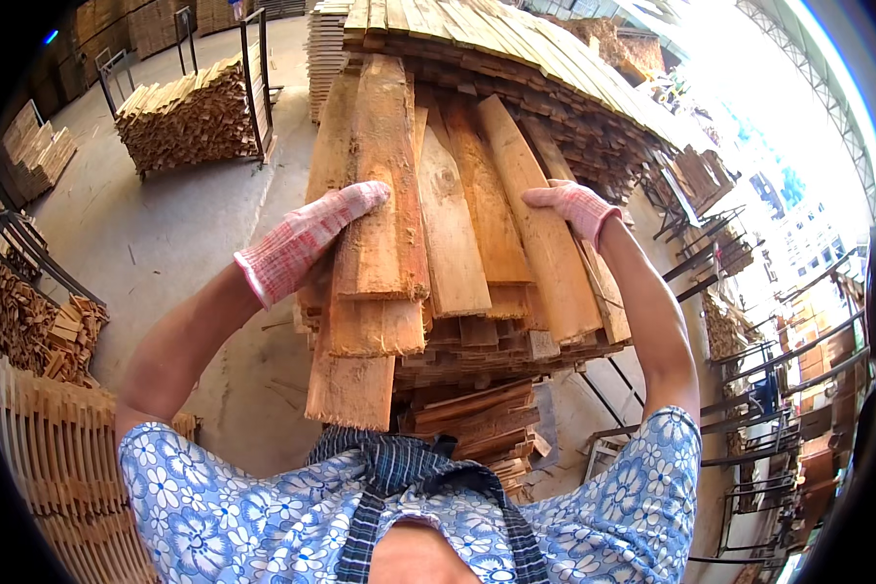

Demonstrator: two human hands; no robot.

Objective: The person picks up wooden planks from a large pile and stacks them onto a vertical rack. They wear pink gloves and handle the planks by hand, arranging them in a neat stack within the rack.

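Note:
Several rough-sawn wooden boards [455,229] lie lengthwise in front of me, fanned over a stack of timber. My left hand [333,219], in a pink and white knit glove, is closed on the left edge of a long board [380,238] with bark-stained wood. Its lower fingers are hidden beside the wood. In a matching glove, my right hand [576,202] grips the edge of a board [540,229] on the right, its thumb lying across the top face. The other fingers of that hand are mostly hidden. Between my hands, more boards overlap at uneven lengths.
Beyond the boards rises a large stack of pale planks [477,34]. A metal-framed rack of cut wood [190,117] stands far left. Slatted timber [58,477] sits near left, with short boards [482,419] below the stack. Metal racks [779,389] line the right.

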